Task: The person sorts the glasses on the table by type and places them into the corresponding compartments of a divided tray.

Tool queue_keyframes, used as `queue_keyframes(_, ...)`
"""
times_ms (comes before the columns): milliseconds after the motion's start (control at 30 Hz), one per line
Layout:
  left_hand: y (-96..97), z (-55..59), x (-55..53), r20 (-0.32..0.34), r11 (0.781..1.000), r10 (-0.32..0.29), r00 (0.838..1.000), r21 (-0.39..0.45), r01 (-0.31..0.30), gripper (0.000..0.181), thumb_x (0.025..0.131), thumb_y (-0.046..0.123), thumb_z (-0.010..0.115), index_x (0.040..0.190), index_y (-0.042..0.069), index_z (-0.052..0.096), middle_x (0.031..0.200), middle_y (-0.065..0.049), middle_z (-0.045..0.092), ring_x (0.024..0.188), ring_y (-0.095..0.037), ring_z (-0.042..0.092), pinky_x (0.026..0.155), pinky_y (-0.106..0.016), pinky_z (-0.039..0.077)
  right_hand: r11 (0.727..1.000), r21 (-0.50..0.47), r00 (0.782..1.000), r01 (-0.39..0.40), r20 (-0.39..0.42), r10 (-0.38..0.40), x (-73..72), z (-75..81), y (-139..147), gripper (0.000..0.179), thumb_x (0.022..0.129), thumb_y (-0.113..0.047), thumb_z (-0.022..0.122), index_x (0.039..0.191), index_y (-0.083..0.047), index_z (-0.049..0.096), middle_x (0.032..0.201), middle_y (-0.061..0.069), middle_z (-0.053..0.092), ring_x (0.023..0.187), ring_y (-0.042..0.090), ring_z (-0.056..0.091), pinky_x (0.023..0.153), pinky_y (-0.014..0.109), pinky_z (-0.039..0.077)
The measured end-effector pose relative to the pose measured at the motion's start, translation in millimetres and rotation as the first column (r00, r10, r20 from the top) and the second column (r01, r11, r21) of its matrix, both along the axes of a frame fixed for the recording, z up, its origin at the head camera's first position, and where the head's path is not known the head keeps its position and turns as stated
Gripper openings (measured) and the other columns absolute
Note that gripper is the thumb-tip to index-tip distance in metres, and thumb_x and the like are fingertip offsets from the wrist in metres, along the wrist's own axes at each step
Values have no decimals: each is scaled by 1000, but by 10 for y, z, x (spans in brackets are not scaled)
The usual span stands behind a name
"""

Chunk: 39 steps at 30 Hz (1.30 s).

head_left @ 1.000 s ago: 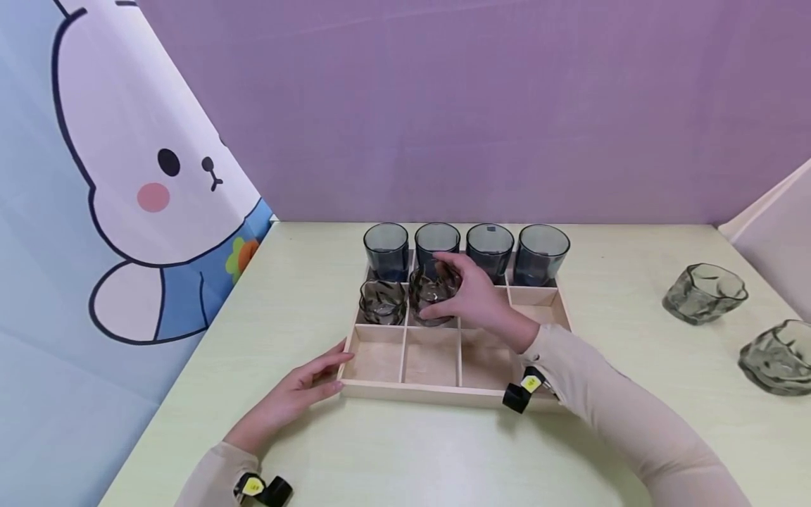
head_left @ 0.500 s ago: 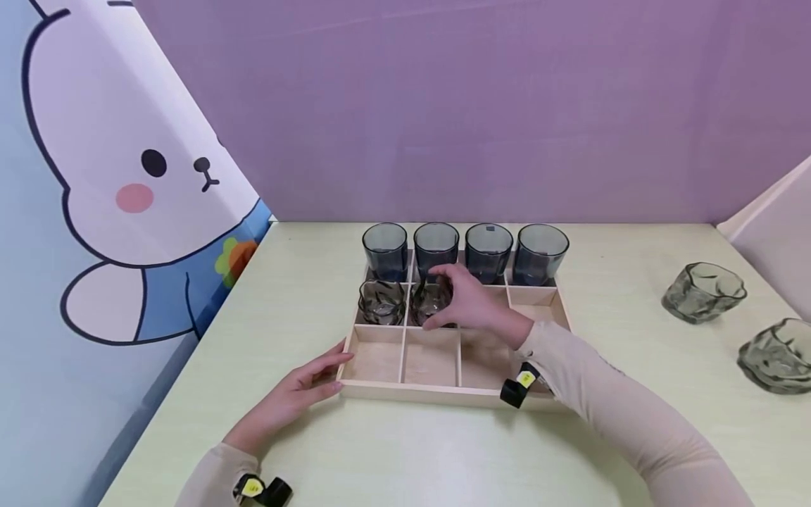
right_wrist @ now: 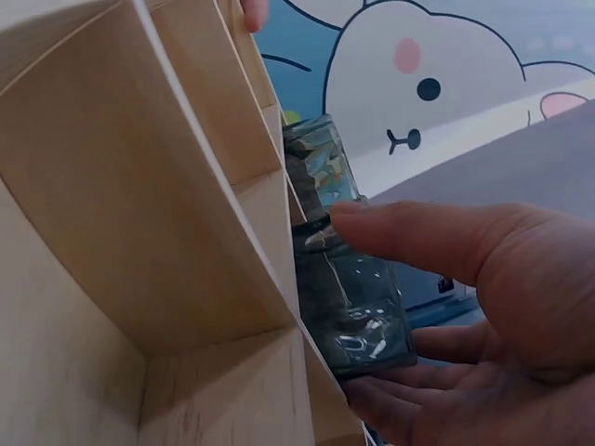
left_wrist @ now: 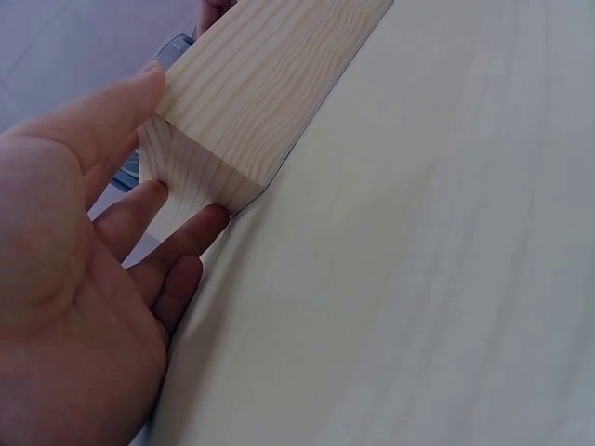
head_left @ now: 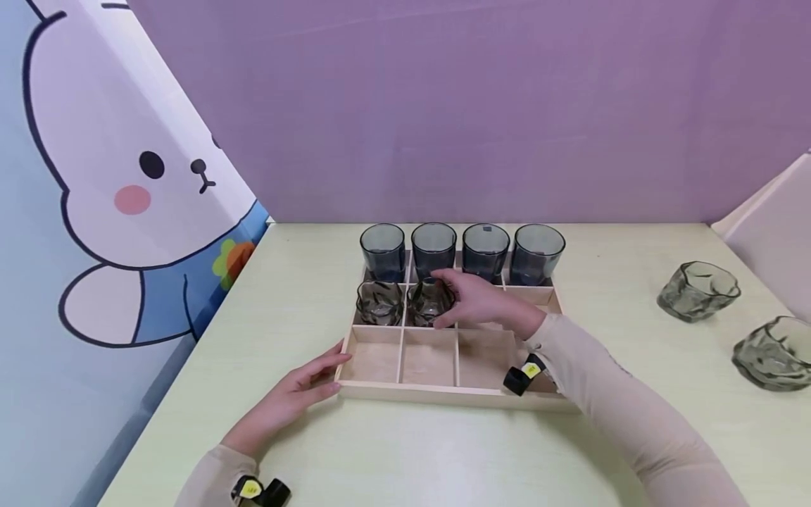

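Note:
My left hand (head_left: 300,391) rests at the near left corner of a divided wooden tray (head_left: 437,396). In the left wrist view, its thumb lies on the top edge and its fingertips touch the side wall. A wavy grey drinking glass (head_left: 426,304) stands in the tray's middle row, second compartment from the left. My right hand (head_left: 478,303) is at this glass's right side, thumb at the near side and fingers at the far side, loosely spread. In the right wrist view, the thumb tip overlaps the glass (right_wrist: 358,297). A matching wavy glass (head_left: 379,304) fills the compartment left of it.
Several taller, smooth blue-grey glasses (head_left: 537,250) stand along the tray's back row. Two more wavy glasses, one farther back (head_left: 697,292) and one nearer (head_left: 773,355), stand on the table at right. Behind the table hangs a purple cloth (head_left: 443,113).
The wavy glass has come down into its compartment. My right hand has lowered, loosened around it and shifted slightly right. The left hand has stayed at the tray corner.

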<state>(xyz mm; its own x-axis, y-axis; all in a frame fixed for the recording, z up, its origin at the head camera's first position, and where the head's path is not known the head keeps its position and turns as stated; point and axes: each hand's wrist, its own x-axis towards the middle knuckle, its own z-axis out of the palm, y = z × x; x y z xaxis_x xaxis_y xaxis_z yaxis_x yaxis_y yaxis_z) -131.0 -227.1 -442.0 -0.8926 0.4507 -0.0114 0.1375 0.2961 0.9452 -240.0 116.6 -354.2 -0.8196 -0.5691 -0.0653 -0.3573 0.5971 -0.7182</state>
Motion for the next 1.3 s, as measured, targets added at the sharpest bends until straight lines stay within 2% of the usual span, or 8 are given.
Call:
queue_keyframes(100,-3,-1,1,-3,1000,-5,1000,14,5,48,98,13,62,144,4,51,162,-17,18,145,-42,21,103,-11,27,999,-33,1000,-20,20,20,10,6,31,92,79,-16,83,151,6,31,150,28,40,137,41,40,109,48,39)
queue_keyframes(233,-1,1,4,8,1000,-6,1000,30,5,49,98,12,62,144,2,50,162,-17,17,145,-41,20,103,-12,27,997,-67,999,-45,10,45,30,-1,100,90,81,-14,82,150,9,29,150,31,38,135,44,42,108,47,40)
queue_keyframes(433,-3,10,9,12,1000,-7,1000,19,7,49,98,14,62,145,4,50,163,-16,17,146,-42,19,104,-11,27,985,-164,999,-45,5,46,126,7,284,84,83,-14,80,150,6,33,146,29,44,129,45,48,104,50,43)
queue_keyframes(633,0,2,-1,4,1000,-10,1000,26,10,49,98,13,62,144,2,50,163,-16,17,146,-41,19,104,-12,27,961,-273,998,-49,-41,39,246,46,524,75,85,-3,76,146,11,34,139,33,47,125,47,49,101,53,45)
queue_keyframes(933,-13,-3,8,-6,1000,-4,1000,24,4,48,98,13,63,144,2,50,162,-19,17,144,-43,20,104,-12,28,959,-282,1000,17,-18,-23,351,106,825,72,87,0,75,145,12,34,138,33,48,126,49,49,104,53,42)
queue_keyframes(1133,-7,-6,6,-3,1000,-2,1000,24,2,49,98,13,63,144,1,50,162,-18,18,145,-41,20,104,-12,28,956,-292,999,28,-33,-40,424,100,1004,72,86,3,74,145,13,33,136,33,49,124,50,49,103,55,42)
queue_keyframes(1200,-6,-8,6,-1,1000,-2,1000,26,2,49,98,13,63,144,1,50,162,-18,18,145,-41,20,104,-12,28,954,-299,998,35,-40,-49,448,90,1071,72,86,2,74,145,12,34,135,33,50,124,48,50,103,51,43)
queue_keyframes(1300,-6,-5,11,-1,1000,-1,1000,27,1,49,98,13,63,144,1,50,162,-18,18,145,-41,20,104,-12,27,949,-312,996,54,-51,-74,489,84,1170,70,87,1,74,145,10,35,135,31,51,123,40,52,102,39,47)
